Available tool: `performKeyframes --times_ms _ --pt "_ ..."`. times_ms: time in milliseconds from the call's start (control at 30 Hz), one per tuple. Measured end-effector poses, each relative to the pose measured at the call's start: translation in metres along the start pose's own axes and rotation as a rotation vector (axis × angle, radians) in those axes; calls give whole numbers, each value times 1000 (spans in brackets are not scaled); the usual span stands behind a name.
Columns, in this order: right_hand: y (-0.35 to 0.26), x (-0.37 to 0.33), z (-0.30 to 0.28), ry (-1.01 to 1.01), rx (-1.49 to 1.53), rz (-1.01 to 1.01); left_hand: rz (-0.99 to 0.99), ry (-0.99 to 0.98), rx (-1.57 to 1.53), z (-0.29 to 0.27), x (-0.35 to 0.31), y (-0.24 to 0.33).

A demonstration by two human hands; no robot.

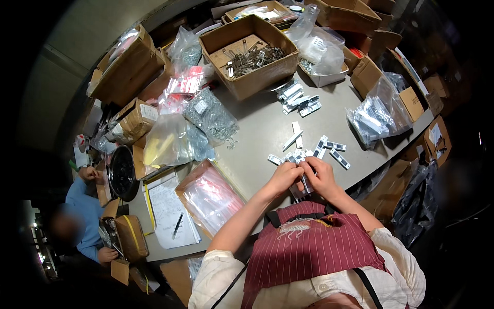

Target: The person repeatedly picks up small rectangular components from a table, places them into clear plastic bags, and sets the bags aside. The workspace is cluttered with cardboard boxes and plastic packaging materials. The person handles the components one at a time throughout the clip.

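My left hand (pixel 284 179) and my right hand (pixel 320 177) meet near the table's front edge. Both have their fingers closed on a small white bar-shaped part (pixel 303 188), mostly hidden by the fingers. Just beyond them lie several loose white and grey bar-shaped pieces with dark slots, among them a slotted piece (pixel 339 159) to the right of the hands. A slim white strip (pixel 293 140) lies tilted across another one. Farther back rests a cluster of similar bars (pixel 310 105).
An open cardboard box (pixel 247 85) of metal parts stands at the back. Bags of small hardware (pixel 208 116) and a box of plastic bags (pixel 211 198) lie left, beside papers with a pen (pixel 177 225). At right is a bag of white parts (pixel 378 116). Another person (pixel 85 206) sits far left.
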State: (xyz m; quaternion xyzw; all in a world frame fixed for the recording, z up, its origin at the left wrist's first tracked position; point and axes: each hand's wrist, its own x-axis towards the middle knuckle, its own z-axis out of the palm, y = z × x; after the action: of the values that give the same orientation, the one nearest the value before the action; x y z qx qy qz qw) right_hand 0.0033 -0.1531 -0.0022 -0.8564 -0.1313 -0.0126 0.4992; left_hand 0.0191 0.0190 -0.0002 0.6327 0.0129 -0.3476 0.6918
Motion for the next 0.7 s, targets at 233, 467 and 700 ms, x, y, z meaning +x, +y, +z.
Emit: performKeyframes --times_ms 233,467,700 --pt "9 12 -11 114 454 240 -37 -106 -161 6 -11 -71" --pt "-2 14 -6 94 958 760 94 -26 -657 -2 -13 -57" --pt "-11 25 -4 57 881 627 58 -127 -261 29 -28 -21"
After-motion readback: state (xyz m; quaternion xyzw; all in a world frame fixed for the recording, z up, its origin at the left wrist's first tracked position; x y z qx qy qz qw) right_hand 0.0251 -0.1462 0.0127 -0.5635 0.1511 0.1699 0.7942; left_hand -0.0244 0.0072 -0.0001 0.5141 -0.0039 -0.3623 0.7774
